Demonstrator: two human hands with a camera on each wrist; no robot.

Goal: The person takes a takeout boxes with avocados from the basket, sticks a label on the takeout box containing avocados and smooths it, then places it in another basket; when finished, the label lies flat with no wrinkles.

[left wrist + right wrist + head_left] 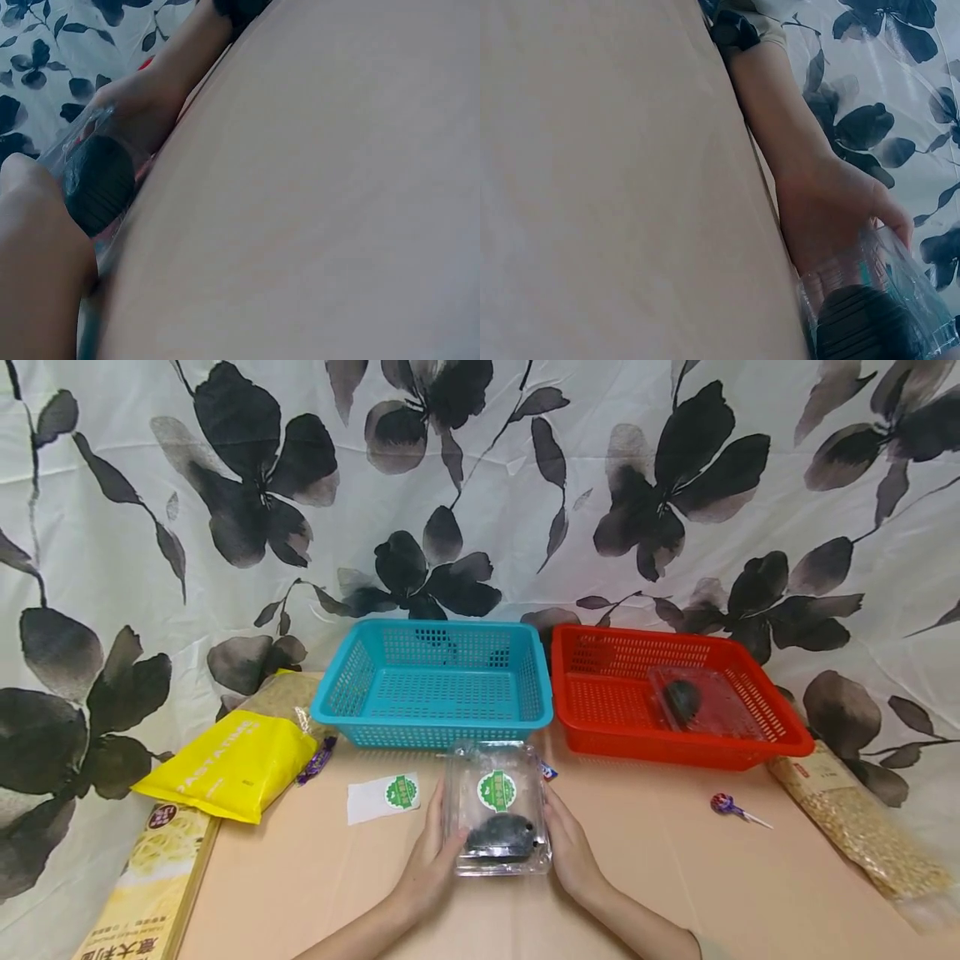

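A clear plastic clamshell box [462, 777] with a round green-and-white sticker [497, 791] stands between both hands at the table's front middle. Inside lies a dark oval thing [501, 836], ribbed in the wrist views; its kind is unclear. My left hand [431, 860] grips the box's left side, thumb over its front edge. From the other side my right hand [573, 852] holds the box, its fingertips partly hidden behind it. Left of the box lies a white paper slip [367, 803] with a similar sticker. A small blue wrapper [550, 771] peeks out behind the box.
A blue basket [431, 737] stands behind the box. The red basket [675, 747] beside it holds another clear box [720, 702]. Left are a yellow bag [232, 760], a pasta pack [161, 877] and purple-wrapped candy [317, 760]; right, a lollipop [723, 803] and grain bag [862, 827].
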